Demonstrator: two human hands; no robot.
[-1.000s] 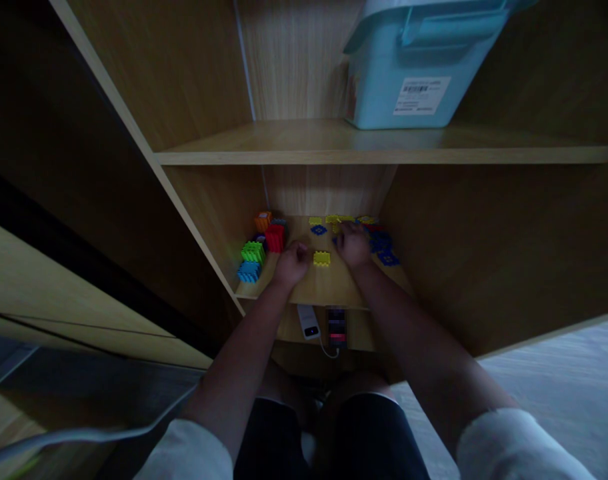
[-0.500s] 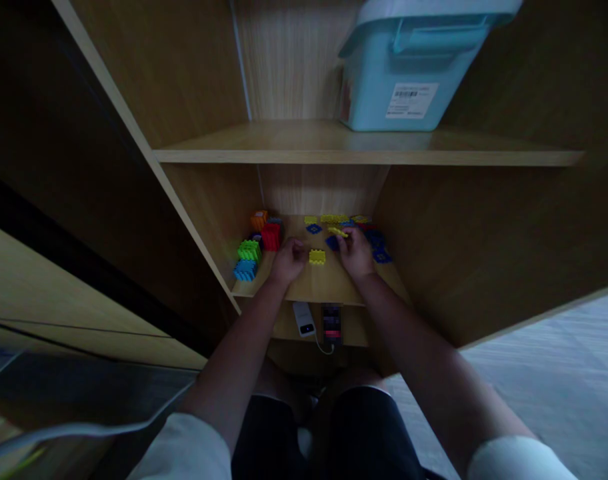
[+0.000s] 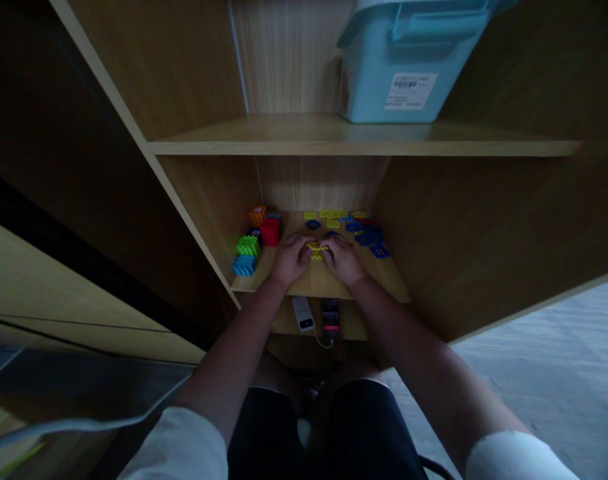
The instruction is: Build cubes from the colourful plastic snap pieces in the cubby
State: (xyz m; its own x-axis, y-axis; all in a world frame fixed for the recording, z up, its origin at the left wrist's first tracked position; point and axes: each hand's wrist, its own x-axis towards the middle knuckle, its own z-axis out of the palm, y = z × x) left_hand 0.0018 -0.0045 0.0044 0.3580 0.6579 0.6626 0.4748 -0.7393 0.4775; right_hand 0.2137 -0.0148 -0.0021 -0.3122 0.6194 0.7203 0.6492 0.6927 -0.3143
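Note:
Both my hands rest on a low wooden shelf (image 3: 304, 285) inside a cabinet. My left hand (image 3: 290, 259) and my right hand (image 3: 342, 259) are closed together around yellow toothed plastic pieces (image 3: 317, 249) held between the fingertips. To the left stand assembled cubes: blue (image 3: 245, 265), green (image 3: 249, 246), red (image 3: 270, 232) and orange (image 3: 257, 215). Loose yellow pieces (image 3: 333, 215) lie at the back of the shelf. Loose blue pieces (image 3: 370, 238) lie to the right of my right hand.
A light blue lidded storage bin (image 3: 409, 63) with a white label stands on the upper shelf (image 3: 284, 141). On a lower board lie a white device with a cable (image 3: 303, 314) and a dark device (image 3: 331, 318). Cabinet walls close in left and right.
My right hand picked up a yellow piece from the back and brought it to the yellow block in the middle. My left hand closed in on that block too.

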